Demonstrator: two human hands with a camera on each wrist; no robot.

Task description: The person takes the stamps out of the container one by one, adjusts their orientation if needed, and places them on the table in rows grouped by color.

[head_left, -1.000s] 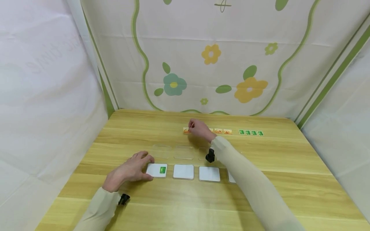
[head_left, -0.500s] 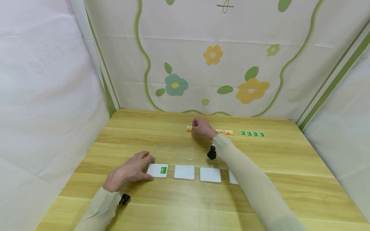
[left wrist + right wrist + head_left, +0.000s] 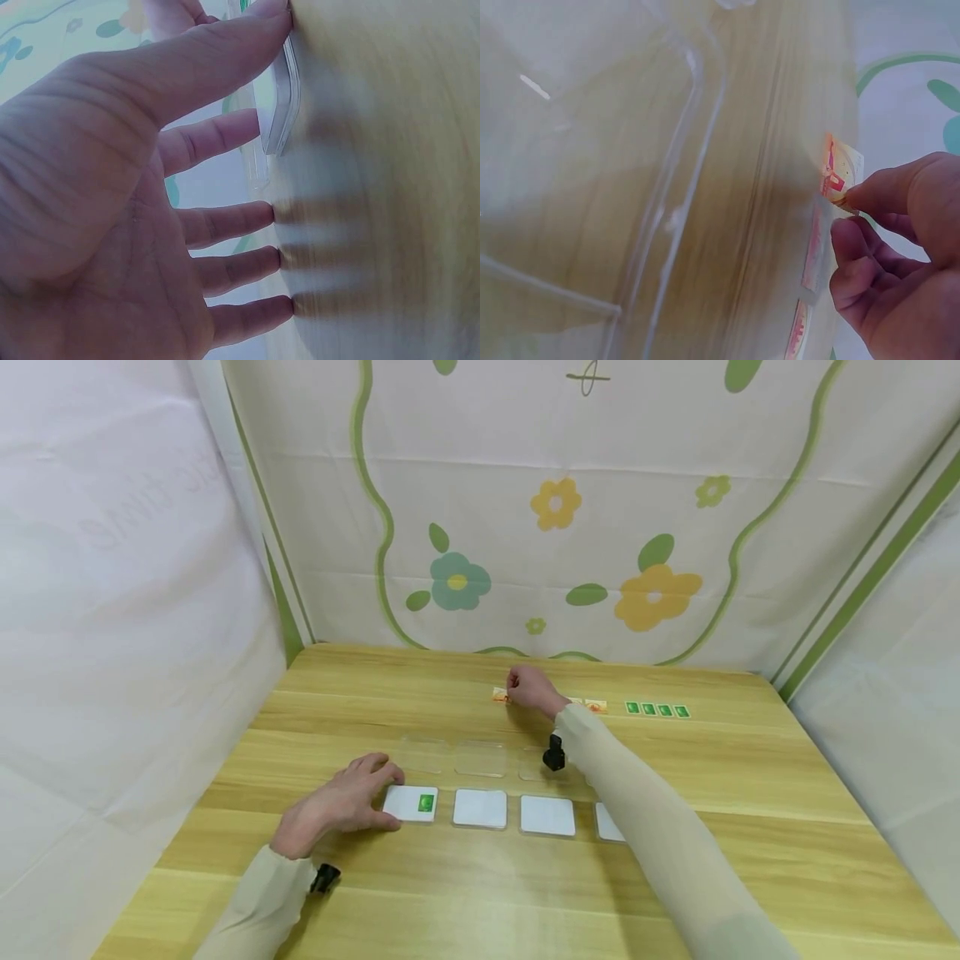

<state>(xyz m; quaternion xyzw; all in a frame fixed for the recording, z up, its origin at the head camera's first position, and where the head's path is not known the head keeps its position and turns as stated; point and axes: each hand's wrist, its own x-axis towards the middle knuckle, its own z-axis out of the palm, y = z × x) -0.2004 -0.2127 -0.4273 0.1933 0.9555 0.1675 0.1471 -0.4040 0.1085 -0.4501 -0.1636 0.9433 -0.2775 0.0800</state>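
My left hand (image 3: 341,802) holds a white card (image 3: 401,803) in a clear case, thumb at its near edge and index finger at the far one. Its other fingers spread down to the tabletop in the left wrist view. A small green sticker (image 3: 426,802) sits on the card's right part. Far back on the table, my right hand (image 3: 536,687) pinches a small orange-and-yellow picture sticker (image 3: 840,169) between thumb and fingertip. That sticker is tilted up, and two more orange stickers (image 3: 811,251) lie beside it in the right wrist view.
Right of the held card stand more cased white cards (image 3: 480,808), the last partly under the right sleeve. Clear covers (image 3: 481,759) lie in a row behind them. Green stickers (image 3: 657,710) line up right of the orange ones. Fabric walls (image 3: 525,543) enclose the table (image 3: 450,893).
My right hand has shifted slightly right along the orange sticker row, and the orange sticker at its fingertips has moved with it. The left hand stays on the card.
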